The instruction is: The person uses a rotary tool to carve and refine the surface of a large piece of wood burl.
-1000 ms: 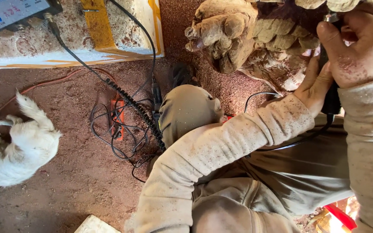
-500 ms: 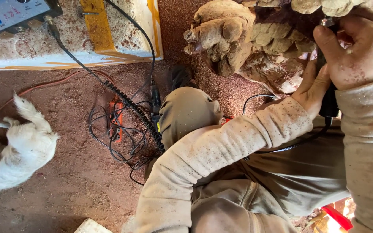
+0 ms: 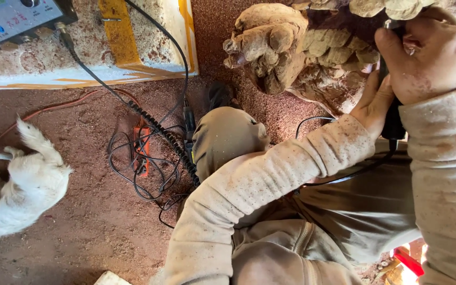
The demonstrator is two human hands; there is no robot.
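My right hand (image 3: pixel 423 58) is wrapped tight around the black rotary tool (image 3: pixel 394 119), fingers pressed together, bit on the wood carving (image 3: pixel 291 53) up top. Left hand (image 3: pixel 373 100) braces underneath with fingers hidden, can't tell how they sit. Best to go light and keep that brace firm.

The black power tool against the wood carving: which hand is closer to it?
Right. The right hand is wrapped around the black power tool, gripping its upper part. The left hand sits just beside it, palm against the wood carving, seemingly touching the tool's side.
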